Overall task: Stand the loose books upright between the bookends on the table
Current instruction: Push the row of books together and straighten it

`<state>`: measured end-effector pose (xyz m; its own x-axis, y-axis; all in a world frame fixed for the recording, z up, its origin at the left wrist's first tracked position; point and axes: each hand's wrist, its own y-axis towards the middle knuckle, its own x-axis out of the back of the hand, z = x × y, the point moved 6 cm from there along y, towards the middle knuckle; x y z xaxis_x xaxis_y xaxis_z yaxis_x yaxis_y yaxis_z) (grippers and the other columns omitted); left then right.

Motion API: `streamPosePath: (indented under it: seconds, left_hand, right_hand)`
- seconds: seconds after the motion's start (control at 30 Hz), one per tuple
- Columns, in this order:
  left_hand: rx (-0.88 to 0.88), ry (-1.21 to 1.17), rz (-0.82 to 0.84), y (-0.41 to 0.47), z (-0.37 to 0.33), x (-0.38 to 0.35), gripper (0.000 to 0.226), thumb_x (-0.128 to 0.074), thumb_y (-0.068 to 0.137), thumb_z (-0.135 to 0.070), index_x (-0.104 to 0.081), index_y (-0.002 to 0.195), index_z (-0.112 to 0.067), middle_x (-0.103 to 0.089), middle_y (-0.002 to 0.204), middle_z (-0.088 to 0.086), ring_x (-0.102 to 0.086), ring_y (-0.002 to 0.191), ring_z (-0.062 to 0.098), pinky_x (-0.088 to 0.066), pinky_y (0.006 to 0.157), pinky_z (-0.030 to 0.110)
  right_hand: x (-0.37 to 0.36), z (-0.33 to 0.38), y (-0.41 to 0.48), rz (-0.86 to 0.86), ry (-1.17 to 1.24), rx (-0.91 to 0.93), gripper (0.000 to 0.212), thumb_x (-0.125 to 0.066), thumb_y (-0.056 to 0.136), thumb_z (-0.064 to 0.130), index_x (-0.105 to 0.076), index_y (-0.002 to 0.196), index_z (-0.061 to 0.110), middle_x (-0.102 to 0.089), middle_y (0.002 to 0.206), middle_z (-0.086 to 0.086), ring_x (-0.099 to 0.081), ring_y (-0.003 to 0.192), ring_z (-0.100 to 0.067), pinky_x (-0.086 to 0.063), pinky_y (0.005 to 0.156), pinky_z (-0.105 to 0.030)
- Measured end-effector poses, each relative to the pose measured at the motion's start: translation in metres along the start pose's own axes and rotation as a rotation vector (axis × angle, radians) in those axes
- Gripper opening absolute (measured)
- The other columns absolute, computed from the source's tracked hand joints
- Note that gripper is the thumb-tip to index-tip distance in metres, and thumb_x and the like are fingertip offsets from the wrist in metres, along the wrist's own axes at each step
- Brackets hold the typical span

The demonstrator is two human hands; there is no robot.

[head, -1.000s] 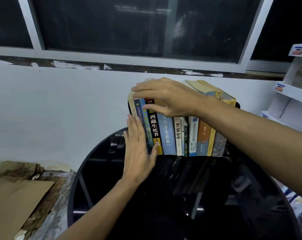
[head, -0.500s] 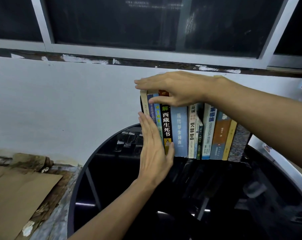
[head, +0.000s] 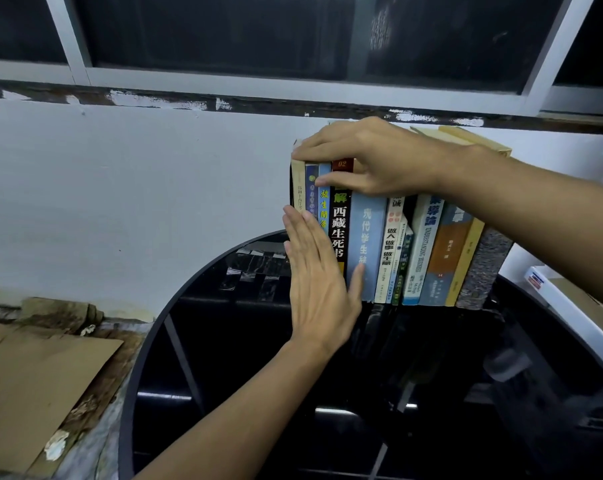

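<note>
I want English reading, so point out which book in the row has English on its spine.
The white book with the blue top, fourth from the right end of the row: its spine reads "Understanding Business". Every other readable spine carries only Chinese characters.

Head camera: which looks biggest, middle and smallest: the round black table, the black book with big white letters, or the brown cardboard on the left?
Largest to smallest, as they look here:
1. Table, by far the widest.
2. Cardboard, though it runs off the frame's edge.
3. Black book, partly hidden by the hands.
The book stands farther from the camera, so it looks smaller than it would up close.
</note>
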<state>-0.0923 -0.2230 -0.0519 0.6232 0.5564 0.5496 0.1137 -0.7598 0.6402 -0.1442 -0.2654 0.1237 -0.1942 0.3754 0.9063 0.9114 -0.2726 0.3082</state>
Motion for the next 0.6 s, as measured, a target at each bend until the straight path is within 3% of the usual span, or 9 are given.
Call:
streamPosePath:
  seconds: [0.6]
  left_hand:
    - [-0.008, 0.099, -0.046, 0.0034, 0.0055, -0.0102, 0.103, -0.051, 0.102, -0.047, 0.028, 0.151, -0.004, 0.037, 0.158, 0.017, 0.029, 0.15, 0.029, 0.006, 0.124, 0.047]
  right_hand:
    - [0.0032, 0.005, -0.0003, -0.029, -0.027, -0.047, 0.044, -0.064, 0.096, 0.03, -0.062, 0.137, 0.011, -0.066, 0.132, -0.006, -0.062, 0.118, -0.023, -0.048, 0.1, -0.037]
